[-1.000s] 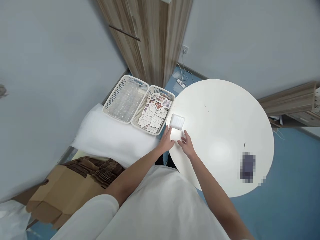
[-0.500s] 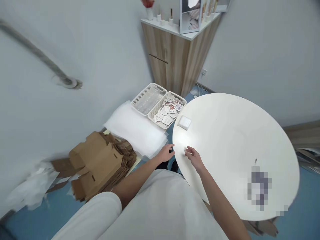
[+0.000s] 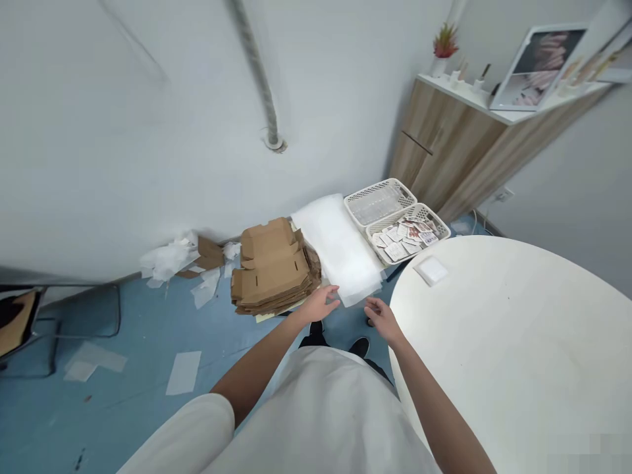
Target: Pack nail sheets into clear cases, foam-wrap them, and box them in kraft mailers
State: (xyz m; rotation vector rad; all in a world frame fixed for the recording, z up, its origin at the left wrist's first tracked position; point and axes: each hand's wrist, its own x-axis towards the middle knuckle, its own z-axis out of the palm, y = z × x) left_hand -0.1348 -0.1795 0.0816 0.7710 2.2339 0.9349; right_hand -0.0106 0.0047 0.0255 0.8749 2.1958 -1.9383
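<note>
My left hand (image 3: pixel 320 304) hangs in the air with its fingers apart, nearest to the stack of flattened brown cardboard boxes (image 3: pixel 271 270) and the near end of the white foam sheets (image 3: pixel 338 247). My right hand (image 3: pixel 381 317) is open and holds nothing, between the sheets and the left rim of the round white table (image 3: pixel 494 316). A small white square stack (image 3: pixel 431 270) lies on the table near that rim. Behind the sheets are a white basket of clear plastic pieces (image 3: pixel 378 203) and one of printed cards (image 3: pixel 405 238).
A wooden cabinet (image 3: pixel 449 141) with a picture frame and a plant stands in the back corner. Crumpled white wrapping (image 3: pixel 170 258) and loose sheets (image 3: pixel 184 373) lie on the blue floor. A black metal frame (image 3: pixel 54 329) is at the far left.
The view has turned left, so table and cabinet sit further right and more floor shows. My right hand, earlier over the table's edge, is now left of it. Both hands remain open.
</note>
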